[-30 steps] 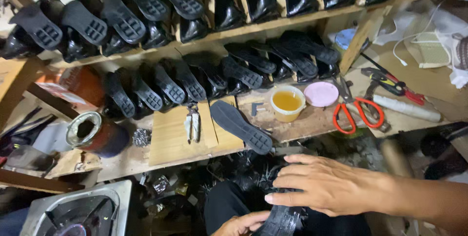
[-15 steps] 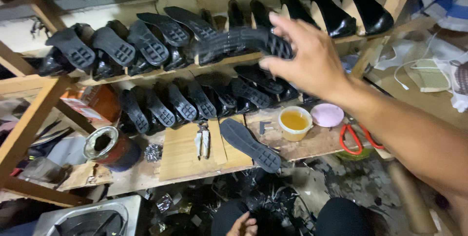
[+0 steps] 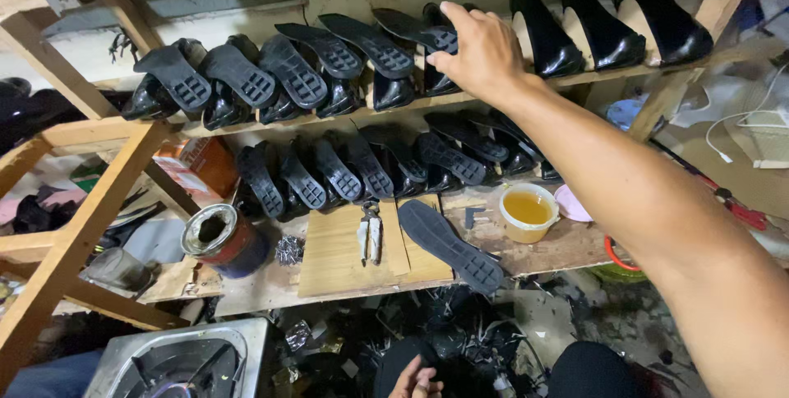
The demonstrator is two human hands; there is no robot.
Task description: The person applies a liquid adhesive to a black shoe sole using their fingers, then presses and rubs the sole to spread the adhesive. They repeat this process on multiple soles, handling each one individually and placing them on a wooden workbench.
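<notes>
My right hand point(image 3: 481, 51) reaches up to the upper wooden shelf point(image 3: 608, 76) and grips a black shoe point(image 3: 421, 36) with its sole up, among a row of several black shoes point(image 3: 271, 73). My left hand point(image 3: 413, 381) is low at the bottom edge, fingers curled; what it touches is hidden. A second row of black shoes point(image 3: 362, 169) leans on the lower shelf. A loose black sole point(image 3: 449, 245) lies flat on a wooden board point(image 3: 337, 258).
A small tub of yellow glue point(image 3: 528, 211), a pink lid point(image 3: 571, 203) and pliers point(image 3: 371, 233) sit on the lower shelf. An open tin can point(image 3: 220, 238) stands at left. Red-handled scissors point(image 3: 616, 254) peek from under my arm. A metal basin point(image 3: 177, 361) is below.
My right hand rose from my lap to the upper shelf carrying a black shoe, and now sets it into the row there. The view tilted upward.
</notes>
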